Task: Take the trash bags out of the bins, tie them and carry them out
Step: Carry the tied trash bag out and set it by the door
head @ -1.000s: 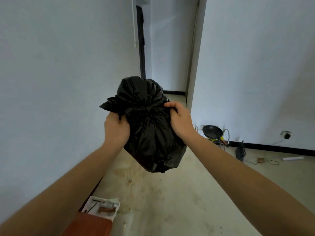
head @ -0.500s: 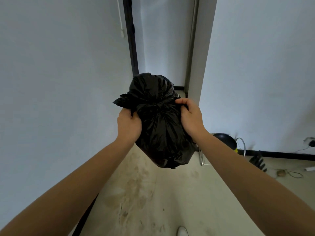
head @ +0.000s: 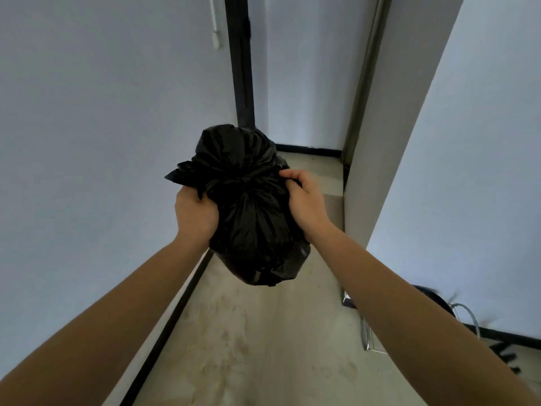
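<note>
A full black trash bag hangs in the air in front of me, its top gathered into a bunched knot. My left hand grips the plastic on the bag's left side, just under a loose flap. My right hand pinches the gathered plastic on the right of the knot. Both arms reach forward from the bottom corners.
A narrow corridor runs ahead between a white wall on the left and a wall corner on the right. A dark door frame stands ahead. A black pan on a wire rack sits on the floor at right.
I have walked forward along the corridor; the door frame and wall corner are nearer. The red box on the floor has left the view. Both hands keep their grip on the bag.
</note>
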### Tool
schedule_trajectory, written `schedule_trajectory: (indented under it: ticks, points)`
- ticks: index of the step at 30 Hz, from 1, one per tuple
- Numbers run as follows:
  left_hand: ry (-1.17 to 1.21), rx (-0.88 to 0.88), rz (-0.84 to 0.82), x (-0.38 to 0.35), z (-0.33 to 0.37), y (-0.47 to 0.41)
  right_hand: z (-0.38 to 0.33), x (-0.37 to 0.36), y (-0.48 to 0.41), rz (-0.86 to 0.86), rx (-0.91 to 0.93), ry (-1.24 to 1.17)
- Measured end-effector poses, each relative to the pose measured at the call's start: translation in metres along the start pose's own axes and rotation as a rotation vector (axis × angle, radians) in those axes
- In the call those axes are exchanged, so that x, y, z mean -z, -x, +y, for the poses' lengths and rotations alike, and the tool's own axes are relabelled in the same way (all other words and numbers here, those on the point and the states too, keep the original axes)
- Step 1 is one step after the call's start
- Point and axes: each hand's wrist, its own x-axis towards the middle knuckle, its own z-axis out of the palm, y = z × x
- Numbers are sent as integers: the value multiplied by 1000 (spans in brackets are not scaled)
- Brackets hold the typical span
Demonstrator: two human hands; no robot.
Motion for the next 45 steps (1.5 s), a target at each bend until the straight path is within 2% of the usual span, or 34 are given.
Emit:
schedule_trajectory:
  ticks: [5,7,8,12,17,22,26,30,38,41,45]
  points:
    - [54,-1,46,-39,-28,-97,14,-21,-112,-82,-81,-125]
    - [101,15,76,-73,-63,-198,29,-60,-216,-83,-130,-148]
    - [99,10,69,-79,-66,-208,32,-60,-227,-92,-152,-188]
    - [133,8,69,-115,-75,-312,40,-84,-330,-109,-172,-62]
    - [174,1,10,-189,-69,-435,53,-73,-454,-88,-232,-15]
    - [251,35,-89,-273,-93,-523,90,-64,-561,-205,-309,-78]
    - [326,134,-196,-343,-125,-598,140,-70,-662,-62,-228,-35]
    - [269,267,-265,-395,-153,-671,170,-72,-762,23,-265,-71]
    - [117,433,-251,-427,-233,-782,219,-134,-909,-105,-365,-5]
    - [17,444,-313,-429,-267,-832,238,-173,-949,-172,-380,62]
    - [6,452,-398,-441,-311,-898,264,-221,-991,-215,-380,147]
